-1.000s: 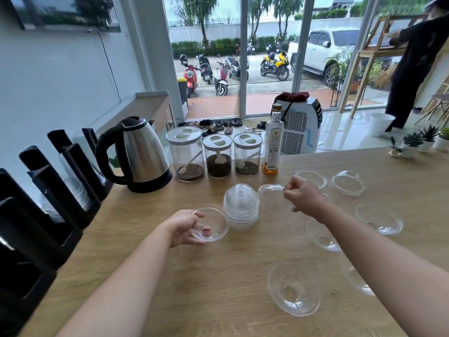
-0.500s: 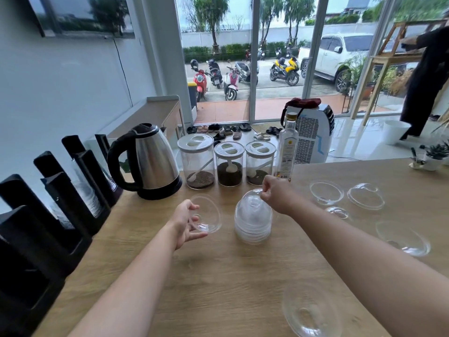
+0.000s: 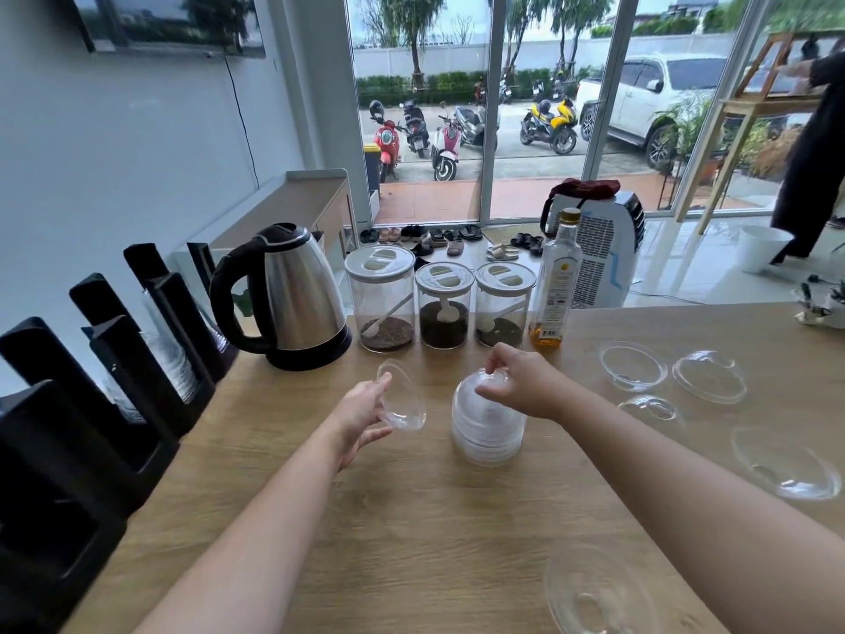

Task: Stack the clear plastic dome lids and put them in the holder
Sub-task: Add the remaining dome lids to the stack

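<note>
A stack of clear dome lids [image 3: 487, 432] stands dome-up in the middle of the wooden table [image 3: 411, 542]. My right hand [image 3: 516, 382] rests on its top, fingers pinched on the topmost lid. My left hand [image 3: 361, 414] holds a single clear dome lid [image 3: 404, 398] tilted on its side, just left of the stack. Several loose lids lie to the right: one [image 3: 633, 366], another [image 3: 708, 375], a third [image 3: 654, 411], and more at the right edge [image 3: 784, 464] and near front [image 3: 594, 597]. The black holder [image 3: 114, 372] with slots stands along the left edge, some lids in it.
A steel kettle [image 3: 292, 299], three lidded jars [image 3: 441, 304] and a glass bottle [image 3: 555, 286] line the table's far side. A person in dark clothes stands at the far right beyond the table. Small plant pots sit at the right edge.
My right hand brought a lid from the right and set it on top of the stack. My left hand lifted its lid off the table and tilted it upright beside the stack.
</note>
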`<state>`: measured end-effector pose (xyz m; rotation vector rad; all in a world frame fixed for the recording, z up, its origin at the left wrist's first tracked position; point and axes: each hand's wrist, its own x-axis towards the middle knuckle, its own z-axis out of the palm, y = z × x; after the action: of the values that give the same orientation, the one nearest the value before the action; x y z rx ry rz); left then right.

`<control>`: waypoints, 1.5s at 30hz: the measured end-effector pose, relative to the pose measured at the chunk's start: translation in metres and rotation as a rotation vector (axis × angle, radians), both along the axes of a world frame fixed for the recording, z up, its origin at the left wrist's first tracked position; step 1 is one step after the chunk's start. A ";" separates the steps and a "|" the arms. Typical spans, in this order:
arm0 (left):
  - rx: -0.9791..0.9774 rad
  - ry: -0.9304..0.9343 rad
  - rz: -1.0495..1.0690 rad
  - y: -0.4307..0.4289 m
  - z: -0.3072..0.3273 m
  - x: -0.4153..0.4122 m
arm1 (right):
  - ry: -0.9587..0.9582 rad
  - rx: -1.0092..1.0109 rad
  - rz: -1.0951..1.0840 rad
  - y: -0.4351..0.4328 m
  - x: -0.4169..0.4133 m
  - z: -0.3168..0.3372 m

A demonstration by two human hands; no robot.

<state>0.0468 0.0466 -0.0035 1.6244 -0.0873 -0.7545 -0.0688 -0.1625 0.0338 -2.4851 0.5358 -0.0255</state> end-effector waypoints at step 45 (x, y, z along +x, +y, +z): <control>0.453 -0.878 -0.504 -0.070 -0.011 -0.041 | -0.052 0.861 -0.267 -0.032 -0.045 -0.046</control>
<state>0.0060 -0.0237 -0.0142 2.3111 -1.0466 -0.3799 -0.1136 -0.1943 -0.0122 -1.5659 0.6751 0.0307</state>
